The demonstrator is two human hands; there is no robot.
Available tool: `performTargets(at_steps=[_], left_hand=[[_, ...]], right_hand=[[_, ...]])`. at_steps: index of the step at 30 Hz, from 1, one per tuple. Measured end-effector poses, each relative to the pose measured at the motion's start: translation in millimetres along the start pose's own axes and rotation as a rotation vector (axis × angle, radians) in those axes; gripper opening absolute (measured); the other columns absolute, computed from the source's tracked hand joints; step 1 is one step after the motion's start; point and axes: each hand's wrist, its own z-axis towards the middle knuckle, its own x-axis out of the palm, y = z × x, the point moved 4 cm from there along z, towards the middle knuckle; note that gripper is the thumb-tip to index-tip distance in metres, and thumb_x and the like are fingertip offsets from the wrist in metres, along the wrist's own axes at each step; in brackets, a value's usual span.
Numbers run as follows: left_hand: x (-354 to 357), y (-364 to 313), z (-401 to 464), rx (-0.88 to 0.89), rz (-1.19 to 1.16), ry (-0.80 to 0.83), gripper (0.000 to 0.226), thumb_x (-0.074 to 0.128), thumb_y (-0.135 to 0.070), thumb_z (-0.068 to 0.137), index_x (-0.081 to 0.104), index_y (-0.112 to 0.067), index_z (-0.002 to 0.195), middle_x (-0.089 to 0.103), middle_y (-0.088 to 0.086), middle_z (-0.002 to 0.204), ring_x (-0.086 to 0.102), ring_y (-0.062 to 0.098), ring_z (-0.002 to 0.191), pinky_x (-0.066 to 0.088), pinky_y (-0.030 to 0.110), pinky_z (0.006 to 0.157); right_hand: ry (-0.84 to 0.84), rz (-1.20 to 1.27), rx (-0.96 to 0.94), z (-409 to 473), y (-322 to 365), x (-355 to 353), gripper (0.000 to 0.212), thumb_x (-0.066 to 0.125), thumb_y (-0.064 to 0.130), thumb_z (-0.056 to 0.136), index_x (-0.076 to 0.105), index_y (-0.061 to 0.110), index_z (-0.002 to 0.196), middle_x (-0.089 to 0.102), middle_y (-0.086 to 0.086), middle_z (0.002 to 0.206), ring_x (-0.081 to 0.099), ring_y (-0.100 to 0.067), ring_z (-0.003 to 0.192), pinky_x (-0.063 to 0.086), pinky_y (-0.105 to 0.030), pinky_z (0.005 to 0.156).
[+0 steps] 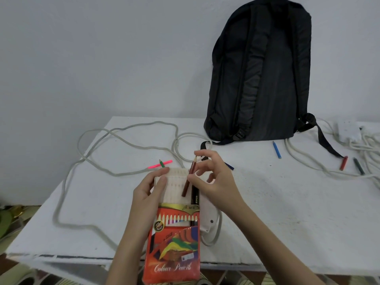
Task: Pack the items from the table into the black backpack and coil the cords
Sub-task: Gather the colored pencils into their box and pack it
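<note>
Patterned floor (pixel 12 219) in green and brown shows at the lower left, below the edge of a white painted surface (pixel 287 212) that stands against a plain pale wall (pixel 102 48). Across the left half of the surface a thick grey cord (pixel 67 182) sprawls uncoiled in wide loops. A pink pencil (pixel 160 164) and a short green pencil (pixel 162 163) lie crossed just beyond the hands. The left hand (pixel 149 194) grips the pale inner tray (pixel 176 182) drawn out of a red cardboard colour-pencil box (pixel 174 249), thumb and fingers curled round the tray's left side. A black pencil (pixel 195 197) lies in the tray at its right edge. The right hand (pixel 213 179) pinches a brown pencil (pixel 189 177) between thumb and fingertips, tilted over the tray. Farther right, a black fabric backpack (pixel 265 75) stands upright against the wall, straps facing forward. A blue pencil (pixel 277 150) lies near its base; a red pencil (pixel 343 163) and a dark green pencil (pixel 358 166) lie farther right, beside a tangle of white cable (pixel 368 145).
</note>
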Motion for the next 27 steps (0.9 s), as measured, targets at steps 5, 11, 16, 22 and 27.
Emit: performTargets(at_steps=[5,11,16,22,27], left_hand=[[-3.1,-2.4,2.5,0.015,-0.021,-0.040,0.019,0.050,-0.017,0.095,0.067,-0.024,0.100,0.066,0.004,0.106,0.064,0.016,0.082,0.052,0.025,0.058],[-5.8,-2.1,4.2,-0.005,-0.066,-0.065,0.019,0.051,-0.019,0.095,0.067,-0.025,0.104,0.067,0.003,0.102,0.066,0.016,0.075,0.052,0.023,0.051],[-8.9,0.1,7.0,-0.016,-0.046,-0.061,0.019,0.051,-0.015,0.094,0.068,-0.024,0.098,0.068,0.005,0.098,0.064,0.010,0.069,0.052,0.023,0.053],[-18.6,-3.7,8.2,-0.023,-0.033,-0.095,0.022,0.063,-0.010,0.087,0.064,-0.025,0.103,0.066,0.000,0.098,0.068,0.024,0.074,0.053,0.022,0.047],[-23.4,-5.8,7.6,-0.031,-0.042,-0.115,0.023,0.062,-0.009,0.087,0.064,-0.024,0.105,0.066,0.006,0.100,0.067,0.027,0.073,0.054,0.024,0.047]], right_hand=[[0.017,-0.166,-0.025,-3.1,-7.6,-1.3,0.047,0.073,0.020,0.077,0.046,0.038,0.112,0.062,0.019,0.080,0.053,-0.001,0.086,0.035,-0.004,0.070],[0.096,-0.205,-0.018,-5.5,-15.2,3.1,0.034,0.066,0.042,0.069,0.060,0.044,0.102,0.049,0.018,0.116,0.040,0.001,0.112,0.031,-0.004,0.084],[0.176,-0.184,-0.009,2.4,-13.2,-3.9,0.018,0.067,0.031,0.084,0.067,0.038,0.101,0.049,0.016,0.120,0.039,0.000,0.114,0.032,-0.006,0.087],[-0.048,-0.226,-0.034,63.5,-22.8,-36.3,0.024,0.055,-0.001,0.088,0.069,0.013,0.102,0.069,0.001,0.095,0.062,-0.003,0.083,0.045,-0.009,0.067],[0.212,-0.399,0.157,78.5,-68.4,-9.0,0.030,0.063,0.000,0.084,0.063,0.005,0.114,0.069,-0.010,0.102,0.061,-0.010,0.085,0.042,0.000,0.065]])
